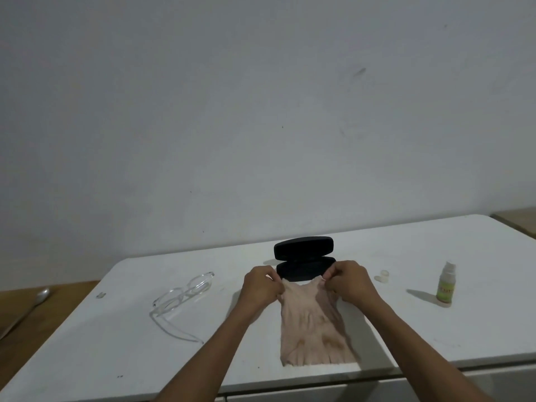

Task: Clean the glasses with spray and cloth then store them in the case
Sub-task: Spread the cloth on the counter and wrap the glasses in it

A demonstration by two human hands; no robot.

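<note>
A pale pink cloth [311, 329] hangs stretched between my two hands above the white table [116, 329]. My left hand [261, 285] pinches its top left corner and my right hand [349, 281] pinches its top right corner. Just behind my hands, a black glasses case [303, 253] lies with its lid open. The clear-framed glasses [182, 295] rest on the table to the left, arms unfolded. A small spray bottle [446, 282] with a green label stands upright at the right, its cap off.
A small white cap [382, 276] lies between the case and the bottle. A tiny clear object [101, 295] sits near the table's left edge. A metal spoon-like tool [26, 309] rests on the wooden surface at the left. A plain wall rises behind the table.
</note>
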